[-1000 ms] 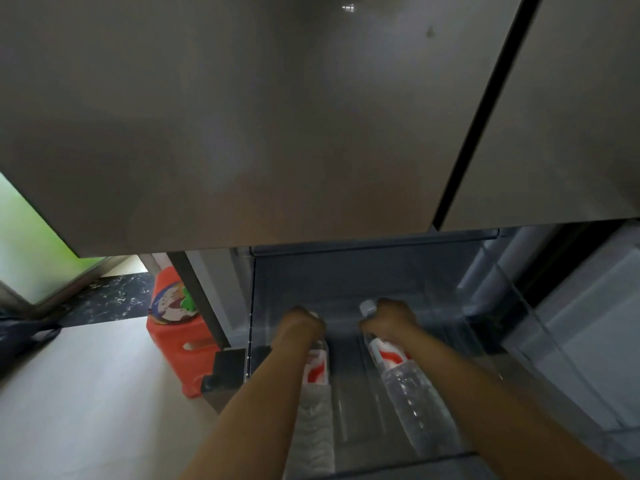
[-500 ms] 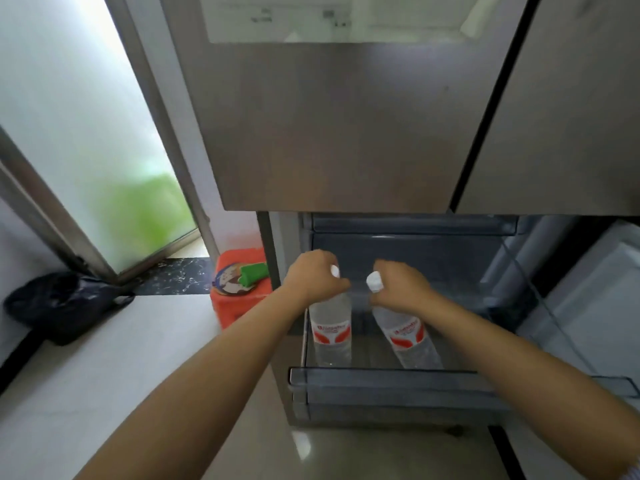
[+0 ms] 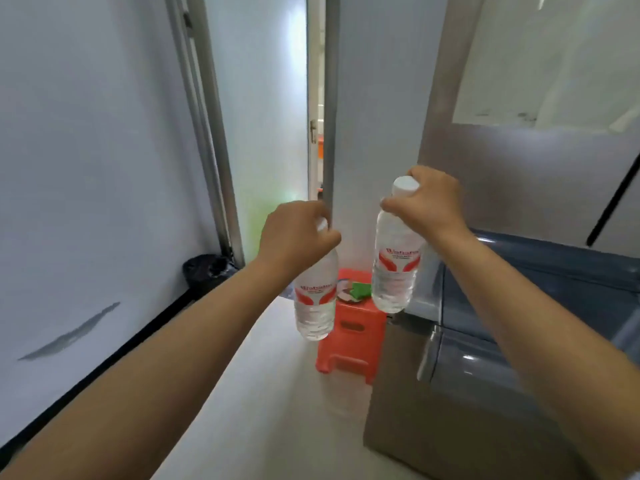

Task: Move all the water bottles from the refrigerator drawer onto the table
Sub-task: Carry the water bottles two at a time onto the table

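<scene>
I hold two clear water bottles with red-and-white labels, both hanging upright in the air by their necks. My left hand grips the neck of the left bottle, covering its cap. My right hand grips the neck of the right bottle, whose white cap shows above my fingers. The refrigerator drawer stands pulled out at the lower right, below and to the right of the bottles. No table is in view.
A red plastic stool with small items on top stands against the refrigerator's left side, behind the bottles. A black bag lies by the wall at the left. A frosted glass door fills the middle background. Pale floor runs ahead.
Both hands have lifted the two bottles up and out of the drawer. The view has swung up and to the left, away from the drawer's inside.
</scene>
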A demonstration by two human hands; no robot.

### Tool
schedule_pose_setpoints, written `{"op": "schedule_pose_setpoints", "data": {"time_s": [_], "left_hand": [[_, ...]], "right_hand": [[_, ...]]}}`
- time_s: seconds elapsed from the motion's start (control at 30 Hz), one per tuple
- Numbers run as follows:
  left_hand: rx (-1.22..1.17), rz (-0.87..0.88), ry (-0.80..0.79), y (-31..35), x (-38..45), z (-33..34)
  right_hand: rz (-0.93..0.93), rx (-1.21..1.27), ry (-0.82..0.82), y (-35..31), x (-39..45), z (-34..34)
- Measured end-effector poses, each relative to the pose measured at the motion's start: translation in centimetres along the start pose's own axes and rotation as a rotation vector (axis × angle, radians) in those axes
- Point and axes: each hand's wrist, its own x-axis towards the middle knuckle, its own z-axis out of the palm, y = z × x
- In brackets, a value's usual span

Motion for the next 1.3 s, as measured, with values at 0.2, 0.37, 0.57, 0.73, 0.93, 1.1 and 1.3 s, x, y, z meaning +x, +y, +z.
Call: {"op": "schedule_pose_setpoints", "data": {"time_s": [0.2,0.37,0.57,0.73,0.93,1.1,1.3], "left_hand": [[0.196,-0.282,0.009,-12.6,-9.3,-11.0],[0.362,-0.494,0.091,-22.6,-16.9,-21.0],[0.561,-0.733,0.160,-32.8,-23.1,-30.4],[0.602,-0.963,0.139,-41.8,-25.4,-37.7],[0.502,-1.179,0.073,-51.3,-25.8,-45.3],[0.397,-1.269,0.134,-58.6,-26.6,-50.7],[0.393,-1.245,0.127,-68.8,-28.1,-55.5]], "right_hand": [[-0.022,0.309,-0.409,-12.1,-7.0,11.4],[-0.259,0.380,-0.583,-23.8,-13.0,21.7],[-0.560,0.383,-0.791,-36.5,-16.9,32.8],[-0.746,0.393,-0.920,-46.9,-19.0,42.9],[-0.945,0.301,-1.067,-58.9,-22.0,52.2],[-0.924,0.259,-1.167,-66.4,-24.9,59.2],[-0.829,0.236,-1.141,-73.6,-29.7,67.5]]}}
